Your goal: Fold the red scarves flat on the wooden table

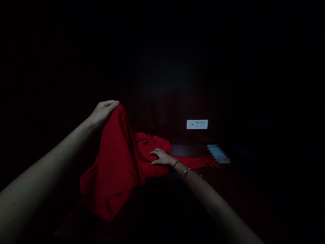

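Note:
A red scarf [116, 162] with a fringed end lies partly on a dark surface in a very dim room. My left hand [104, 111] is raised and closed on an upper fold of the scarf, lifting it so the cloth hangs down in a drape. My right hand [162, 157] rests flat with fingers spread on the bunched part of the scarf on the surface. Bracelets circle my right wrist. The fringe [208, 161] trails off to the right.
A white wall socket plate [197, 124] is set in the dark wall behind. A pale blurred rectangular object [218, 153] lies at the right, near the fringe. The dark tabletop [188, 149] is barely visible; everything else is in darkness.

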### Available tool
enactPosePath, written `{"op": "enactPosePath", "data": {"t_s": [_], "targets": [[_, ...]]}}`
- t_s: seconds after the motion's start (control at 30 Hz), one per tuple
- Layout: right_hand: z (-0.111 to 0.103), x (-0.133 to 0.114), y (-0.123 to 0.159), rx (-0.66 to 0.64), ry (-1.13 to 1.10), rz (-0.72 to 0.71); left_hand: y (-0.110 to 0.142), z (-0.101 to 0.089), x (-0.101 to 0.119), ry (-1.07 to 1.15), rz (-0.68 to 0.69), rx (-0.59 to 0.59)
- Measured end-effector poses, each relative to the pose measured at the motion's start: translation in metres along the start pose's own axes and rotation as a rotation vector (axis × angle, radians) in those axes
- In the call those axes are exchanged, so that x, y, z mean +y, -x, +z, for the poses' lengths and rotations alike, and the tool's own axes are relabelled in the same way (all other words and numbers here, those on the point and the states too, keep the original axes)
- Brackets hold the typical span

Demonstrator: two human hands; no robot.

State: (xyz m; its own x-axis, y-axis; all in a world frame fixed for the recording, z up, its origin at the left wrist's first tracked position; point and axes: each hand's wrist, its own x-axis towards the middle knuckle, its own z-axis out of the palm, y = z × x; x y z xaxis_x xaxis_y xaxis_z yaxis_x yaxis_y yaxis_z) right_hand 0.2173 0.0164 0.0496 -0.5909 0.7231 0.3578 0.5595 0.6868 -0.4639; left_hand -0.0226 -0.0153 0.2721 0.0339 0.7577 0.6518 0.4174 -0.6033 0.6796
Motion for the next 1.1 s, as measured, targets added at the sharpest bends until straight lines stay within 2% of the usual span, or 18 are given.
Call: {"op": "enactPosePath", "data": {"t_s": [0.07, 0.17, 0.27, 0.37, 0.47, 0.53, 0.6, 0.67, 0.7, 0.77, 0.83, 0.87, 0.93, 0.97, 1.0, 1.03, 1.07, 1.1], "targets": [[0.005, 0.000, 0.002, -0.029, 0.106, -0.005, -0.001, 0.004, 0.001, 0.062, -0.020, 0.000], [0.009, -0.002, 0.001, 0.051, 0.221, 0.103, -0.002, 0.008, 0.005, 0.045, -0.027, -0.012], [-0.017, 0.006, 0.005, 0.197, 0.286, 0.227, -0.002, 0.003, 0.003, -0.113, -0.024, -0.097], [-0.080, 0.024, 0.021, 0.319, 0.348, 0.336, -0.001, -0.008, -0.013, -0.306, -0.037, -0.275], [-0.163, 0.038, 0.044, 0.428, 0.418, 0.433, -0.001, -0.011, -0.035, -0.527, -0.054, -0.492], [-0.220, 0.038, 0.059, 0.583, 0.544, 0.526, -0.002, -0.004, -0.043, -0.564, -0.043, -0.630], [-0.269, 0.031, 0.072, 0.742, 0.726, 0.512, -0.003, 0.011, -0.043, -0.486, 0.004, -0.744], [-0.307, 0.022, 0.085, 0.833, 0.854, 0.492, -0.001, 0.028, -0.041, -0.397, 0.045, -0.835], [-0.319, 0.018, 0.094, 0.837, 0.893, 0.516, 0.002, 0.038, -0.042, -0.379, 0.051, -0.891], [-0.330, 0.018, 0.116, 0.677, 0.912, 0.592, 0.013, 0.054, -0.050, -0.406, 0.040, -1.035], [-0.325, 0.025, 0.145, 0.339, 0.841, 0.660, 0.030, 0.068, -0.068, -0.457, 0.025, -1.154], [-0.320, 0.030, 0.161, 0.146, 0.769, 0.693, 0.039, 0.073, -0.079, -0.471, 0.016, -1.171], [-0.308, 0.040, 0.189, -0.165, 0.565, 0.764, 0.050, 0.079, -0.098, -0.454, -0.008, -1.064], [-0.304, 0.044, 0.200, -0.255, 0.448, 0.801, 0.050, 0.080, -0.103, -0.444, -0.013, -0.963], [-0.301, 0.046, 0.206, -0.296, 0.337, 0.832, 0.046, 0.080, -0.105, -0.448, -0.008, -0.851], [-0.301, 0.047, 0.208, -0.282, 0.246, 0.853, 0.037, 0.079, -0.103, -0.475, 0.004, -0.737], [-0.303, 0.047, 0.204, -0.215, 0.189, 0.859, 0.023, 0.077, -0.097, -0.525, 0.032, -0.633], [-0.306, 0.046, 0.196, -0.089, 0.183, 0.844, 0.006, 0.074, -0.088, -0.603, 0.057, -0.543]]}}
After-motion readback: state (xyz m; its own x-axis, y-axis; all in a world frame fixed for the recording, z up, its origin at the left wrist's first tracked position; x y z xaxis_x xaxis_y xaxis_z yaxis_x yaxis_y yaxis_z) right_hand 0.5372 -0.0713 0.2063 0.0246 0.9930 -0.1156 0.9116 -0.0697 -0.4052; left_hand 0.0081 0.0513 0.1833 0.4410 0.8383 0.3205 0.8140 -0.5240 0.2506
